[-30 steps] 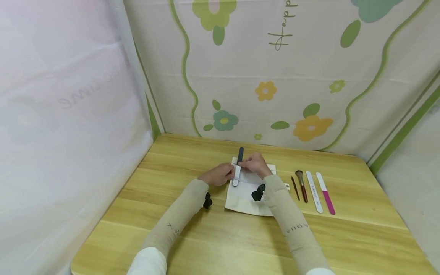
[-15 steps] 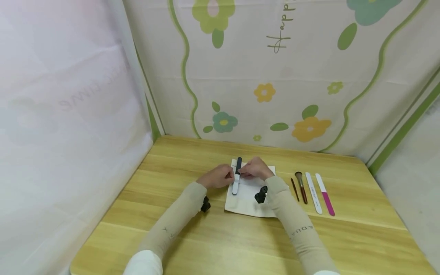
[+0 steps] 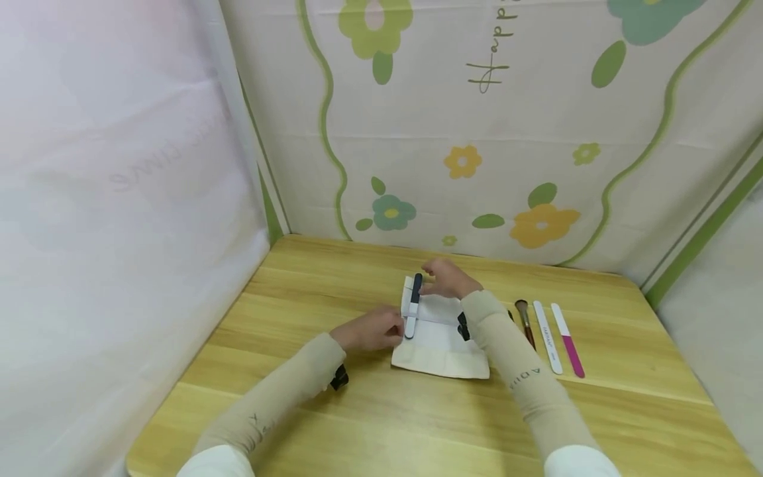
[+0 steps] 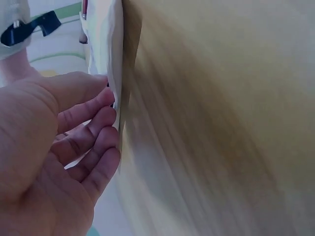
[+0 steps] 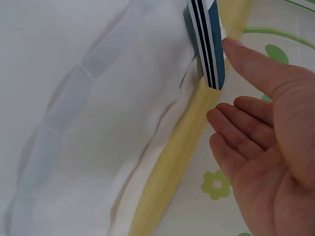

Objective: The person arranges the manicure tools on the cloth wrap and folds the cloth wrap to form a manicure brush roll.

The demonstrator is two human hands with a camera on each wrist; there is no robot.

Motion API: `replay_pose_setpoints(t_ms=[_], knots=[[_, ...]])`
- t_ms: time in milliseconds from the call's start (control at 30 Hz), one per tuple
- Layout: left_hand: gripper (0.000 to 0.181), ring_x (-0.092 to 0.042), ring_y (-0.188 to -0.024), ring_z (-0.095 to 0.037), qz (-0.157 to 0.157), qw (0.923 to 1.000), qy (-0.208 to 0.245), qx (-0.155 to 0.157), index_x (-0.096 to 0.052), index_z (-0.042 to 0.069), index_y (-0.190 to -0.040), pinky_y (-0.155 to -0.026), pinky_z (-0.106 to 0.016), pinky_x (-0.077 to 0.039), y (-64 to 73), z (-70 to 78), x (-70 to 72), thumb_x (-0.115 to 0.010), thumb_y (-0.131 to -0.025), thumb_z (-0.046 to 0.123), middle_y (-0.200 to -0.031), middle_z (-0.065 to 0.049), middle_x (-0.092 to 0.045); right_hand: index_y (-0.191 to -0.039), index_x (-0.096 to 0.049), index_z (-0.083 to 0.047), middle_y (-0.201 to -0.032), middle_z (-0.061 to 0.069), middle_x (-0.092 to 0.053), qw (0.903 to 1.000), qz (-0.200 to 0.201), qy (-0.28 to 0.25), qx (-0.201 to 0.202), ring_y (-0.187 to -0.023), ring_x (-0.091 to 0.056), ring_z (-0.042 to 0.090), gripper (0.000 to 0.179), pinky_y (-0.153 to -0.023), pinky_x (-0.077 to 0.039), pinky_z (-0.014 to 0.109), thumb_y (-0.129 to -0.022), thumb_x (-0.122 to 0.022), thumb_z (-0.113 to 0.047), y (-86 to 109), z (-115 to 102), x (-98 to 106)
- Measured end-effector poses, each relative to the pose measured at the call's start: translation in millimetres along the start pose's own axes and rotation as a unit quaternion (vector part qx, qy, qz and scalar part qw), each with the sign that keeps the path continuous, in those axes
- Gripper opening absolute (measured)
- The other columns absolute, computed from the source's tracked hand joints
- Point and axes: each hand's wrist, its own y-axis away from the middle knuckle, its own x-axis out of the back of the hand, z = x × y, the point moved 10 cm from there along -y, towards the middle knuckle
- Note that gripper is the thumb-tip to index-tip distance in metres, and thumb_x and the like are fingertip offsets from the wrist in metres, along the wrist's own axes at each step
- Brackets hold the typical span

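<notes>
A nail file (image 3: 416,290), dark at its far half and white at its near half, lies along the left side of an off-white cloth tool roll (image 3: 441,364). A pale stitched band (image 5: 69,93) crosses the cloth, and the file appears to pass under it. My left hand (image 3: 369,330) pinches the roll's left edge between thumb and fingers, seen close in the left wrist view. Beside the file's dark far end is my right hand (image 3: 451,279), its fingers spread and loosely bent. The thumb (image 5: 234,47) is at the file's edge; whether it touches is unclear.
To the right on the wooden table (image 3: 644,371) lie a makeup brush (image 3: 523,315), a white nail file (image 3: 547,338) and a pink-and-white file (image 3: 568,341). My right sleeve covers most of a thin brown stick. A flowered curtain (image 3: 429,119) hangs behind.
The file slid nearer along the cloth roll with my right hand pinching it. That hand has since let go and moved slightly away. My left hand shifted nearer along the roll's left edge.
</notes>
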Motion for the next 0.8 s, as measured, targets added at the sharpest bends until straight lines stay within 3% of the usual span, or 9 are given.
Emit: replay_pose_setpoints(t_ms=[200,467,800], knots=[[0.01,-0.052,-0.086,-0.006,-0.014,0.9992,0.038,0.005,-0.075,0.011,-0.098,-0.081,-0.021,-0.048,2.1,2.7,-6.2,-0.067,-0.103,0.013,-0.095,0.002,-0.064,-0.154,-0.044,0.008,-0.157,0.028,-0.05,0.9996,-0.006,-0.027,-0.002,-0.144,-0.052,0.044,0.076,-0.116,-0.047,0.053,-0.096,-0.079,-0.026,-3.6,10,-8],[0.012,-0.049,-0.083,-0.007,-0.005,0.997,0.077,-0.001,-0.068,0.009,-0.093,-0.076,-0.021,-0.046,8.0,5.2,-2.8,-0.065,-0.105,0.009,-0.091,0.002,-0.06,-0.155,-0.043,0.008,-0.159,0.027,-0.048,0.9968,-0.008,-0.077,0.021,-0.143,-0.055,0.04,0.076,-0.116,-0.048,0.05,-0.096,-0.08,-0.023,-11.9,16,-17],[0.013,-0.051,-0.084,-0.006,-0.006,0.9954,0.095,-0.008,-0.064,0.011,-0.094,-0.076,-0.02,-0.047,7.7,2.6,-4.5,-0.063,-0.107,0.013,-0.094,0.003,-0.059,-0.151,-0.049,0.009,-0.151,0.026,-0.058,0.997,-0.018,-0.07,0.027,-0.137,-0.06,0.039,0.072,-0.112,-0.052,0.048,-0.094,-0.081,-0.022,-6.8,10,-22]])
